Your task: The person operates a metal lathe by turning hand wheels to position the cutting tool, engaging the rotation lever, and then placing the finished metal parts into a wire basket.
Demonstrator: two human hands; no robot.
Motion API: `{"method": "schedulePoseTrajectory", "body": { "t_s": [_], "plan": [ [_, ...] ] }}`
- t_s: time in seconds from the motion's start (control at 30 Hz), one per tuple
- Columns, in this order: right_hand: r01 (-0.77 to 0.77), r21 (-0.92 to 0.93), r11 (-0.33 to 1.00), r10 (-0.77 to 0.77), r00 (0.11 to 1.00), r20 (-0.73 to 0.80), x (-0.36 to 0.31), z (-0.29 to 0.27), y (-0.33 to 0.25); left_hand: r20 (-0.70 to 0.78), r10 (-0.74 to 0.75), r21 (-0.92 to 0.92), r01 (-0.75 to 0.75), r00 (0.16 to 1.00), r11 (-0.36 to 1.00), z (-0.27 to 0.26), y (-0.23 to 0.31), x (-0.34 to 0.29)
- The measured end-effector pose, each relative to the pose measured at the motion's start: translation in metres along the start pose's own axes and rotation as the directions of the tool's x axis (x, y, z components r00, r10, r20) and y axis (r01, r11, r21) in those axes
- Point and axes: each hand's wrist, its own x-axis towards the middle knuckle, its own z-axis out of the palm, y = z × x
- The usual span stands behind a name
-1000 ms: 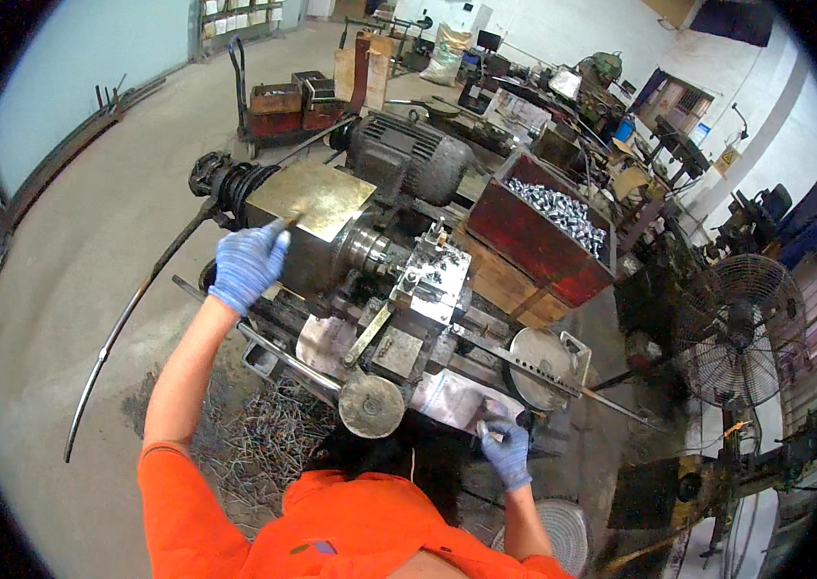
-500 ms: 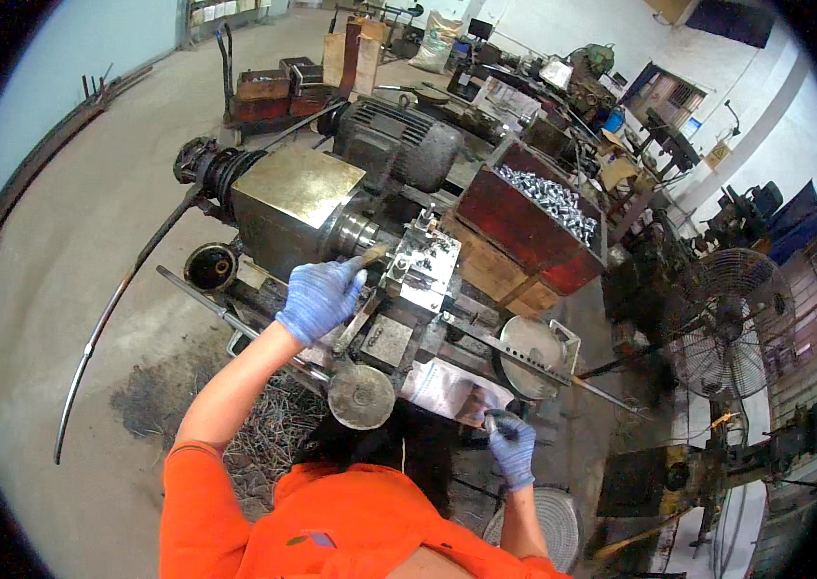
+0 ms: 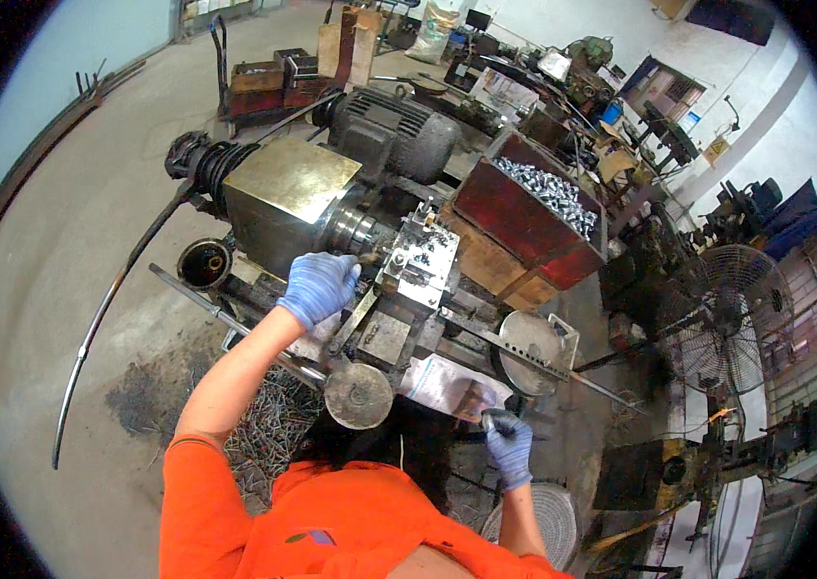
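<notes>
My left hand (image 3: pixel 320 289), in a blue knit glove, is closed around what looks like a small tan brush, mostly hidden by the fingers. It is held just in front of the bright spindle (image 3: pixel 351 232) of a lathe-like machine. Beside the spindle stands a metal tool slide (image 3: pixel 423 259) strewn with dark chips. My right hand (image 3: pixel 508 449), gloved too, has curled fingers with darkened tips by the corner of a printed sheet (image 3: pixel 452 386). Whatever those fingers hold is too small to make out.
A red bin (image 3: pixel 524 217) full of small shiny metal parts stands behind the slide. Nearest me is a round metal disc (image 3: pixel 358 396); a long bar (image 3: pixel 235 323) runs along the machine's front. Metal shavings (image 3: pixel 273 425) cover the floor, and a fan (image 3: pixel 729 318) stands right.
My left hand has shifted slightly, and the tan brush tip that stuck out toward the slide is now mostly hidden. The right hand stays nearly in place.
</notes>
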Motion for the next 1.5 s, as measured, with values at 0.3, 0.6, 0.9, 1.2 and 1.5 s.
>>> {"method": "schedulePoseTrajectory", "body": {
  "t_s": [0.3, 0.6, 0.9, 1.2, 1.5],
  "plan": [
    [-0.031, -0.012, 0.999, 0.031, 0.999, -0.025, 0.004, 0.0, -0.003, -0.536, 0.003, -0.169, -0.111, 0.844, 0.979, -0.069, -0.028, -0.011],
    [-0.038, -0.021, 0.999, 0.037, 0.997, -0.064, 0.008, 0.001, -0.004, -0.216, -0.157, -0.037, 0.153, 0.964, 0.988, -0.064, -0.089, 0.017],
    [-0.033, -0.116, 0.993, 0.02, 0.993, -0.117, 0.021, -0.018, -0.012, -0.476, -0.749, -0.698, 0.321, 0.46, 0.64, -0.063, -0.154, -0.116],
    [-0.073, -0.136, 0.988, 0.054, 0.989, -0.135, 0.022, -0.027, -0.003, 0.094, -0.584, -0.294, 0.583, 0.806, 0.757, 0.175, -0.237, -0.212],
    [-0.125, -0.219, 0.968, 0.077, 0.974, -0.214, 0.016, -0.056, 0.026, 0.599, -0.186, 0.393, -0.084, 0.779, 0.916, 0.145, -0.252, -0.123]
  ]
}}
